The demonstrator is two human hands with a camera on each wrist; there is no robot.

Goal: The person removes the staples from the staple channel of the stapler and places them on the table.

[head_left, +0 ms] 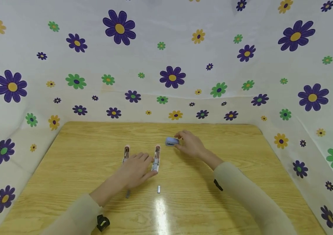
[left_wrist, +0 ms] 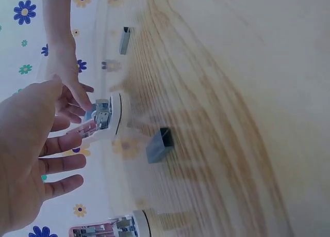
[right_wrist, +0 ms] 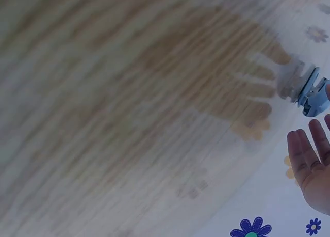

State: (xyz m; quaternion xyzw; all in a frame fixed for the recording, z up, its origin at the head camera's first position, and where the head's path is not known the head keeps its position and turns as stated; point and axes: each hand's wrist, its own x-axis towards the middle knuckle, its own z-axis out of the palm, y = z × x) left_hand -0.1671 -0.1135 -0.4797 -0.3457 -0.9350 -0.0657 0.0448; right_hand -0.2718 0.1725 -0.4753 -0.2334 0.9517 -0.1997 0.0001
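My left hand [head_left: 135,168] is over the table between two opened staplers with pink and white bodies, its fingers spread loosely. Its thumb and fingertips lie right by the right-hand stapler [head_left: 156,156]; the left-hand stapler [head_left: 126,151] is partly hidden behind the hand. In the left wrist view nothing shows in the palm. Farther back, my right hand [head_left: 191,143] reaches to a small blue stapler [head_left: 171,141], thumb and forefinger on either side of its right end. The right wrist view shows the other fingers [right_wrist: 320,144] loosely extended beside the blue stapler [right_wrist: 312,95].
Two short staple strips lie nearer on the wooden table [head_left: 228,212]: one staple strip [head_left: 159,189] below the right-hand stapler, another staple strip [head_left: 128,194] beside my left wrist. A flower-patterned white sheet [head_left: 149,58] stands behind and along both sides.
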